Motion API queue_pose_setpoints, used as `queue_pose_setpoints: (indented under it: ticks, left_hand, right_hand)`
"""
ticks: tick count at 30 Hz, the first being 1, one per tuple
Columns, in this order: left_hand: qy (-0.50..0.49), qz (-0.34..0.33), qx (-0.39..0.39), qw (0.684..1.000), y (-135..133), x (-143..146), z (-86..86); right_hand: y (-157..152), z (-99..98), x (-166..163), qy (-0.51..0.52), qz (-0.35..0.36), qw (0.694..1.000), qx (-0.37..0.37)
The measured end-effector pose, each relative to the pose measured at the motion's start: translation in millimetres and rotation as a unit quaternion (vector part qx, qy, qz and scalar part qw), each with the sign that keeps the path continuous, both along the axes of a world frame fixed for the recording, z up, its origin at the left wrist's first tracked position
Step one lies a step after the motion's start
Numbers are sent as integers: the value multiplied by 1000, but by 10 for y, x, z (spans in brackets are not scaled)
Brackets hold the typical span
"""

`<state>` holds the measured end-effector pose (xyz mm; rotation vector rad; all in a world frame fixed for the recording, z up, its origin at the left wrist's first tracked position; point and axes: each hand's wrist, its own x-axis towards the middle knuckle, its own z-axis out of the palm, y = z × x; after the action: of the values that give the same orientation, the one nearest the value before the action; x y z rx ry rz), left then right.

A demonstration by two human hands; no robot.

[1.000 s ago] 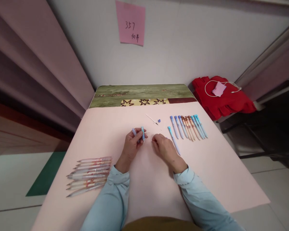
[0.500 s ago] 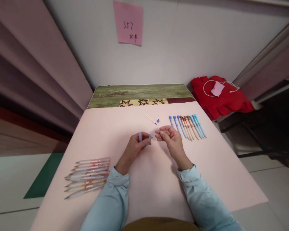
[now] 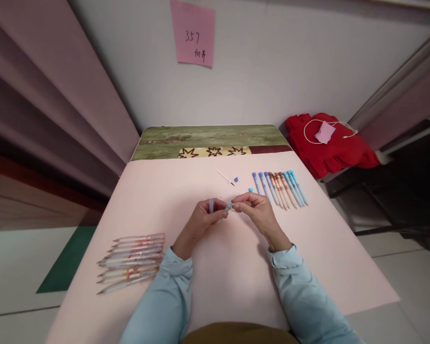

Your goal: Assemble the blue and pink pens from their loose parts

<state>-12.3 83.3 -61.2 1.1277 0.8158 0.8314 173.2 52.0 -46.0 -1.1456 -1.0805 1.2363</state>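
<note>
My left hand (image 3: 204, 216) is closed on a light blue patterned pen barrel (image 3: 229, 207), tilted up toward the right. A pale purple pen barrel (image 3: 211, 205) stands between fingers of the same hand. At the upper end of the blue barrel, my right hand (image 3: 257, 212) pinches with thumb and forefinger; anything small between those fingertips is hidden. On the table behind the hands lie a white pen refill with a dark tip (image 3: 225, 177), a small dark blue cap (image 3: 236, 179) and a turquoise cap (image 3: 251, 189).
Right of the hands, several capped pens in blue, brown and turquoise (image 3: 280, 188) lie in a row. Several clear patterned pens (image 3: 132, 260) lie at the left. Pale paper (image 3: 232, 286) covers the table. A red cloth (image 3: 329, 150) with a white cable is beyond the right edge.
My right hand has come down and left, and its fingertips now meet the blue barrel's end. The left hand has tilted the barrel toward it. The turquoise cap now shows behind the right hand.
</note>
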Motion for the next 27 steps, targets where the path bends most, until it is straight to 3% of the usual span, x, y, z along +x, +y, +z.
queue_pose_setpoints:
  ticks: [13, 22, 27]
  left_hand:
    - [7, -35, 11, 999, -11, -19, -28]
    - [-1, -36, 3, 999, -16, -16, -5]
    - [-17, 32, -27, 999, 26, -61, -22]
  right_hand:
    - [-27, 25, 96, -28, 69, 997, -12]
    - [-43, 30, 69, -5, 67, 997, -24]
    - [-11, 38, 103, -15, -13, 1000, 1]
